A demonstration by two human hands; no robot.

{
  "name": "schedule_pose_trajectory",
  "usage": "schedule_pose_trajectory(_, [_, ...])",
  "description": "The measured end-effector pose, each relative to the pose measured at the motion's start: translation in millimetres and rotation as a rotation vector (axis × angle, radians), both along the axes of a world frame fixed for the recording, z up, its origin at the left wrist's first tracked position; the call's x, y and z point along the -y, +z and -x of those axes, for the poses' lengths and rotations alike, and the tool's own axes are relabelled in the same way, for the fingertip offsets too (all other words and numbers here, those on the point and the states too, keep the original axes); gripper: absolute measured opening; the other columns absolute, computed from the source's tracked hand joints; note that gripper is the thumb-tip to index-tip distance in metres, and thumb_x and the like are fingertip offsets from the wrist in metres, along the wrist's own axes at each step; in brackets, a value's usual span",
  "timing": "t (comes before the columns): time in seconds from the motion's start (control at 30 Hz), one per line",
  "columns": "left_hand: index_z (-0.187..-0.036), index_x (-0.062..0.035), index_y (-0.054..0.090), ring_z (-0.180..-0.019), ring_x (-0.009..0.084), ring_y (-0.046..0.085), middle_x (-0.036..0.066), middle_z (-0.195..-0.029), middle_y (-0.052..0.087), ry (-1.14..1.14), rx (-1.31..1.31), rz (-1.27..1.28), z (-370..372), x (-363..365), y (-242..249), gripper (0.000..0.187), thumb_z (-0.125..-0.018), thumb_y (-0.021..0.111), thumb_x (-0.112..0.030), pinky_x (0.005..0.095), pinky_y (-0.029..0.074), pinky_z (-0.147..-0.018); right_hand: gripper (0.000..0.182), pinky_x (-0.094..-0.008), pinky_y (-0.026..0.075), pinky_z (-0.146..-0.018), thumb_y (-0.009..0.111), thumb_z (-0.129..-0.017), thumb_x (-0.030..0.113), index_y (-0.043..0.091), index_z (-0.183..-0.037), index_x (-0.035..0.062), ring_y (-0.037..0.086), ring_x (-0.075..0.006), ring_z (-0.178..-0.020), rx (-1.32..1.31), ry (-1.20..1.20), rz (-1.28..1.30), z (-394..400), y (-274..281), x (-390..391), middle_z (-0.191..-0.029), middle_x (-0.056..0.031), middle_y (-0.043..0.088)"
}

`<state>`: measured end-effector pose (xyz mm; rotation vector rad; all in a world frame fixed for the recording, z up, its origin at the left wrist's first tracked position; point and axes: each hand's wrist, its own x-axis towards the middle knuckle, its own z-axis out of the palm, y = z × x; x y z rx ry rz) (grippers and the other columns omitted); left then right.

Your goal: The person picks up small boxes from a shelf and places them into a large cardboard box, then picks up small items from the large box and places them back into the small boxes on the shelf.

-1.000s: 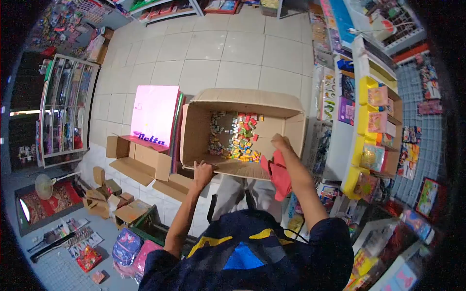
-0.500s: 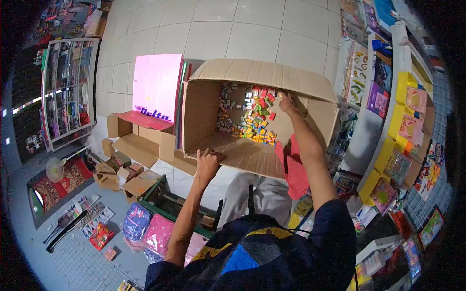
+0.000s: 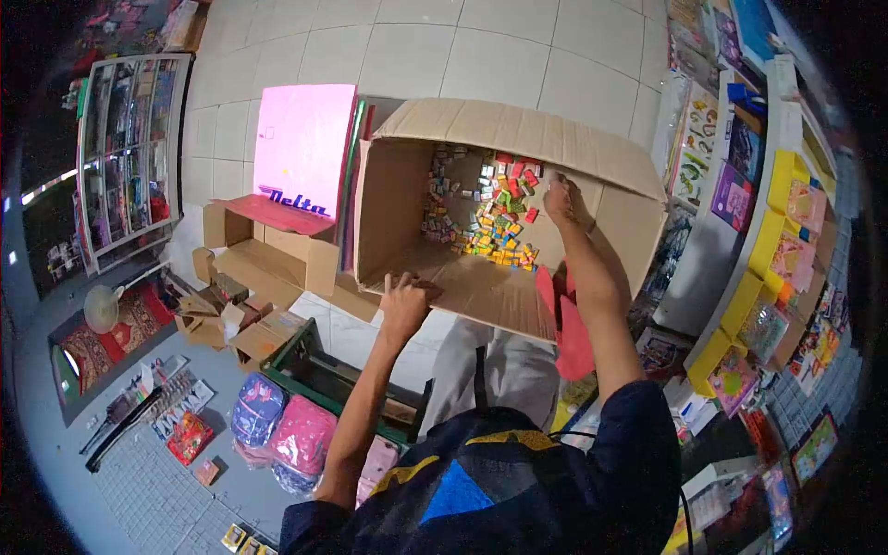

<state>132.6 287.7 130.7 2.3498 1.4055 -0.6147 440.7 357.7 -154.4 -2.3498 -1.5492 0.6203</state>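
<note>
Left hand closed over the near edge of the large open brown cardboard box, thumb and fingers curled on the lowered front flap, same hold as 1 second ago. Right hand deep inside the box, fingers bent down among the heap of small multicoloured packets lying on the box floor just left of it; cannot tell whether anything is pinched between the fingers. 1 second ago that right hand sat back at the near right corner of the box, by the red cloth; half a second ago already reaching past the flap; now further in, wrist against the right inner wall. Red cloth hanging over the near right edge, below the right forearm. Beyond the left hand, to its left, a flat pink board printed "Delta" leaning against the box's outer wall, with smaller open cardboard cartons below it (view tilted further down than before, box larger in frame). Right of the right hand, yellow shelf racks of stationery.
</note>
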Motion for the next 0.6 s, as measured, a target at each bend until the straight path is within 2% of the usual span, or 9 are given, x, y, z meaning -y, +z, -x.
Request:
schedule_pose_trajectory(0.07, [-0.091,-0.0287,0.067,-0.098,0.0182,0.051,-0.004,-0.092,0.064,0.003,0.034,-0.020,1,0,0,0.021,-0.073,0.058,-0.020,0.0519,0.030,-0.091,0.024,-0.0447,0.044,-0.079,0.056,-0.075,0.019,0.056,-0.094,0.0035,0.055,-0.0381,-0.089,-0.055,-0.061,0.034,5,-21,9,-0.092,-0.0204,0.058])
schedule_pose_trajectory(0.17, [-0.090,-0.0288,0.067,-0.098,0.0196,0.052,-0.002,-0.090,0.064,-0.033,-0.032,-0.008,3,1,-1,0.021,-0.073,0.059,-0.021,0.0522,0.030,-0.092,0.031,-0.0434,0.044,-0.081,0.056,-0.076,0.025,0.058,-0.094,0.0010,0.055,-0.0371,-0.093,-0.261,-0.121,0.286,17,-2,32,-0.095,-0.0213,0.058])
schedule_pose_trajectory(0.27, [-0.090,-0.0283,0.068,-0.098,0.0210,0.052,0.001,-0.087,0.064,-0.008,0.064,-0.023,7,2,-2,0.020,-0.072,0.061,-0.022,0.0537,0.029,-0.093,0.036,-0.0420,0.045,-0.081,0.056,-0.075,0.030,0.060,-0.096,0.0007,0.056,-0.0359,-0.093,-0.283,0.122,0.670,20,115,24,-0.098,-0.0225,0.058])
schedule_pose_trajectory(0.3, [-0.090,-0.0282,0.068,-0.098,0.0212,0.052,0.001,-0.086,0.064,-0.018,0.041,-0.010,6,2,-2,0.020,-0.072,0.061,-0.022,0.0540,0.029,-0.093,0.035,-0.0415,0.045,-0.080,0.056,-0.075,0.030,0.060,-0.095,0.0007,0.056,-0.0351,-0.091,-0.273,0.188,0.728,22,119,32,-0.096,-0.0220,0.059])
schedule_pose_trajectory(0.4, [-0.090,-0.0279,0.068,-0.098,0.0220,0.053,0.003,-0.085,0.064,-0.037,0.019,-0.009,9,4,-2,0.019,-0.072,0.062,-0.024,0.0544,0.029,-0.092,0.034,-0.0398,0.046,-0.077,0.058,-0.074,0.029,0.061,-0.093,0.0009,0.058,-0.0324,-0.087,-0.226,0.356,0.744,31,111,60,-0.090,-0.0205,0.060])
schedule_pose_trajectory(0.5, [-0.090,-0.0271,0.068,-0.097,0.0229,0.054,0.005,-0.083,0.064,-0.076,0.064,-0.057,15,6,-13,0.018,-0.073,0.062,-0.026,0.0538,0.030,-0.091,0.033,-0.0382,0.047,-0.075,0.059,-0.074,0.029,0.063,-0.091,0.0012,0.060,-0.0297,-0.082,-0.093,0.523,0.600,36,69,77,-0.084,-0.0190,0.061])
schedule_pose_trajectory(0.6, [-0.089,-0.0245,0.068,-0.097,0.0233,0.055,0.007,-0.082,0.064,-0.139,0.058,-0.060,18,5,-14,0.018,-0.073,0.062,-0.030,0.0529,0.031,-0.089,0.032,-0.0365,0.048,-0.072,0.061,-0.073,0.029,0.064,-0.089,0.0014,0.061,-0.0270,-0.078,0.109,0.693,0.330,37,34,77,-0.078,-0.0176,0.063])
